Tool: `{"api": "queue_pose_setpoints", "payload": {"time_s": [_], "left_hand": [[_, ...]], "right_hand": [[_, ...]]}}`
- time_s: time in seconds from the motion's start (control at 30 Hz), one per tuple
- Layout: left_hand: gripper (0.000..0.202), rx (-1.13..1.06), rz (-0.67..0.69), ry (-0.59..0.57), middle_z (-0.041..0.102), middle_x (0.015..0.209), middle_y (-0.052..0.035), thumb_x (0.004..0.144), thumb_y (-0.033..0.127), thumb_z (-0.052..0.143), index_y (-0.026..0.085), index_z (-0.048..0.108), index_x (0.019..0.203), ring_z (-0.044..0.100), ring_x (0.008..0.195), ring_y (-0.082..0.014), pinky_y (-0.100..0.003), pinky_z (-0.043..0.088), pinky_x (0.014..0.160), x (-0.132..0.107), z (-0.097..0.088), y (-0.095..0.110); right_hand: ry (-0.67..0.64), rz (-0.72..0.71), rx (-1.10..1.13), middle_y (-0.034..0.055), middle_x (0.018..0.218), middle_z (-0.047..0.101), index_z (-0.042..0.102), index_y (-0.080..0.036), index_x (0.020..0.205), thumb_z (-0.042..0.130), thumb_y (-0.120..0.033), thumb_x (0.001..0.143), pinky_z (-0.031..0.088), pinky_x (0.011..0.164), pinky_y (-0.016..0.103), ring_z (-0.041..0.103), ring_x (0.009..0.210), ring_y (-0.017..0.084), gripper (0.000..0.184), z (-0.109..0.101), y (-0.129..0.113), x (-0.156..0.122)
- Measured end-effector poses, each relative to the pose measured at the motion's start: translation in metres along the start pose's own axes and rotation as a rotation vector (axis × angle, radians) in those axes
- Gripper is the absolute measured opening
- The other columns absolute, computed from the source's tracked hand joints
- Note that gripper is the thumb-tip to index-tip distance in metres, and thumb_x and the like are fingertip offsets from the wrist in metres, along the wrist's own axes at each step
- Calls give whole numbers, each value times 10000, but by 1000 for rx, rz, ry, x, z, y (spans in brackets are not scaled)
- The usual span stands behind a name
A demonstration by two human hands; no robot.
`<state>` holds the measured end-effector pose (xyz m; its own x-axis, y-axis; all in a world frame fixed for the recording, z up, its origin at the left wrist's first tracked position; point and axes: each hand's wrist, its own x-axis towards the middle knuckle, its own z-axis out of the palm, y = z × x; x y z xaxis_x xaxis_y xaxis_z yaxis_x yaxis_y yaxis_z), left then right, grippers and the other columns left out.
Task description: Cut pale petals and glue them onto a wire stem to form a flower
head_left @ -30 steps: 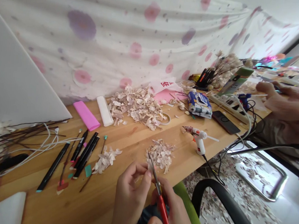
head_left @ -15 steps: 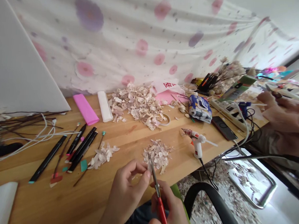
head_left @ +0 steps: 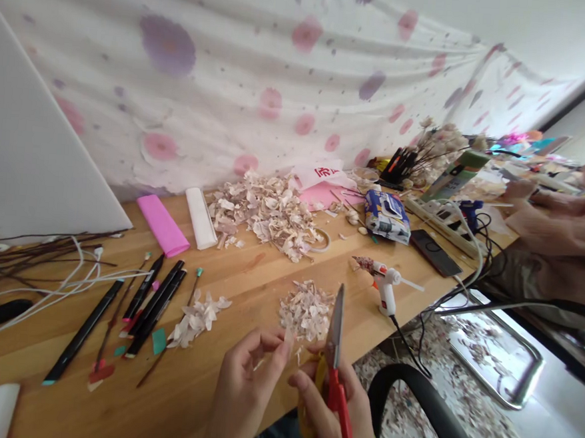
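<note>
My left hand (head_left: pixel 251 383) is closed in a pinch at the near edge of the table, with a pale, thin petal (head_left: pixel 289 337) between thumb and forefinger. In my right hand (head_left: pixel 315 407) are scissors (head_left: pixel 335 329) with a red and yellow handle, their blades pointing up and away from me. The blades stand to the right of the petal, apart from it. Just beyond my fingertips lies a small heap of pale petals (head_left: pixel 306 309). A smaller petal cluster (head_left: pixel 198 319) rests by a thin stem to the left.
A white glue gun (head_left: pixel 386 289) stands at right, its cord over the table edge. Behind lie a large petal pile (head_left: pixel 263 210), a tape roll (head_left: pixel 321 240), a wipes pack (head_left: pixel 387 215) and a phone (head_left: pixel 435 252). Black markers (head_left: pixel 84 331) lie left. Another person's hands (head_left: pixel 534 206) are far right.
The scissors have moved right, away from the petal, and turned more upright; the yellow handle part now shows. My left hand keeps its pinch. The whole view has shifted slightly.
</note>
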<state>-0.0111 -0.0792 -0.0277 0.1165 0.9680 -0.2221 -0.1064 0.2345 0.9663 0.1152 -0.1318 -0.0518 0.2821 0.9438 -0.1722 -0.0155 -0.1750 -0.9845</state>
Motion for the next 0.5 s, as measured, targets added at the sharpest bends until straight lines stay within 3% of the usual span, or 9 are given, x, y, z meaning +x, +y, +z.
{"api": "queue_pose_setpoints", "payload": {"time_s": [0.13,0.33,0.5], "left_hand": [[280,-117,-5,17,715,772,-36,808,428,754,194,658,689,678,780,-198,-256,532,760,-6,7,-8],[318,-146,24,52,675,737,-24,794,457,778,183,659,681,654,724,-176,-236,529,702,-9,9,-15],[399,-150,-51,24,716,762,-51,829,565,713,171,740,770,667,774,-209,-285,535,761,-7,2,-20]], "right_hand": [[98,4,164,-28,688,645,542,-252,1099,804,-551,777,395,467,256,562,515,166,512,15,-8,4],[83,46,213,-34,670,636,546,-234,1086,807,-530,780,424,472,246,566,509,150,499,17,-9,6],[-29,79,242,-31,702,637,554,-248,1103,787,-518,805,465,485,261,545,491,140,465,10,-9,9]]}}
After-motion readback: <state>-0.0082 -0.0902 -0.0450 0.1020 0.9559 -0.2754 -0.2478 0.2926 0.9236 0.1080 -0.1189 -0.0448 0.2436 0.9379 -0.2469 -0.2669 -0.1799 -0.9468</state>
